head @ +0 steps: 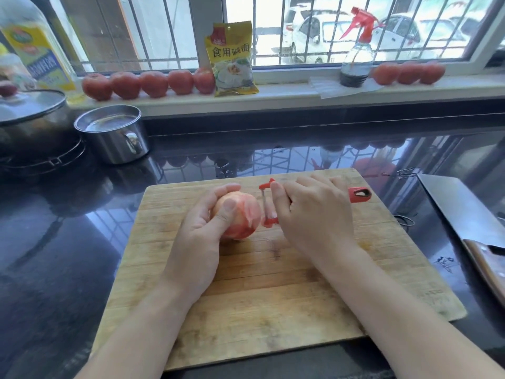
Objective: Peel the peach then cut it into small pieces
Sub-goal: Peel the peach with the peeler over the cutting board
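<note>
While the left hand (203,228) grips the peach (240,217) over the cutting board (273,296), the right hand (314,214) grips the red peeler (358,194), handle pointing right, blade vertical beside the fruit.

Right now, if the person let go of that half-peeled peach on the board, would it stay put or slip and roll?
The peach is round, so it would probably roll on the flat cutting board. Its peeled flesh looks wet and glossy, so it is likely slippery; the left hand wraps its fingers round it. It probably bruises easily under the peeler.
</note>
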The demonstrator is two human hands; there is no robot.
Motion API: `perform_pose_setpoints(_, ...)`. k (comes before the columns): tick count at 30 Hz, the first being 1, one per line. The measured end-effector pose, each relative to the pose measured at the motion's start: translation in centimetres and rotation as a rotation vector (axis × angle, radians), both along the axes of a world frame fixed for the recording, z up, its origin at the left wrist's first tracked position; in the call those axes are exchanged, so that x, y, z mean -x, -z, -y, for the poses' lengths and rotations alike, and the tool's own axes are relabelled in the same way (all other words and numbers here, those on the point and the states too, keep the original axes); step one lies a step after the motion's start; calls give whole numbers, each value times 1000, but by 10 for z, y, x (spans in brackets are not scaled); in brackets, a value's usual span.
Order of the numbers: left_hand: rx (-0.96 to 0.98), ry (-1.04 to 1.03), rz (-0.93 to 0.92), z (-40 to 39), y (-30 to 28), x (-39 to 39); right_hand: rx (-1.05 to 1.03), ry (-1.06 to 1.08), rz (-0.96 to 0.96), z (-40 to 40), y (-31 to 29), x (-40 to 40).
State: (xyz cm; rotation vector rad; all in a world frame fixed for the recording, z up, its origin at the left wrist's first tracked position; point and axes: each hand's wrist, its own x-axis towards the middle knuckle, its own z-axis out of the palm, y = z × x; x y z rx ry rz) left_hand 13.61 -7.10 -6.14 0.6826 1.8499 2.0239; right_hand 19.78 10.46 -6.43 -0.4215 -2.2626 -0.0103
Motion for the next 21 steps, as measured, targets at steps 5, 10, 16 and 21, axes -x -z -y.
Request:
perform_pose_setpoints(5, -101, -48, 78, 5, -4, 2, 26, 154, -42, -18, -4, -9)
perform_pose_setpoints(10, -161, -17, 212, 3, -6, 1, 35, 117, -3, -14, 0, -5)
perform_pose_setpoints(16, -196, 48, 322, -1, -5, 3, 40, -130, -207, 8, -6, -8)
perform_pose_setpoints(21, -128, 66, 246, -2, -4, 1, -39, -129, -216, 23, 0, -3)
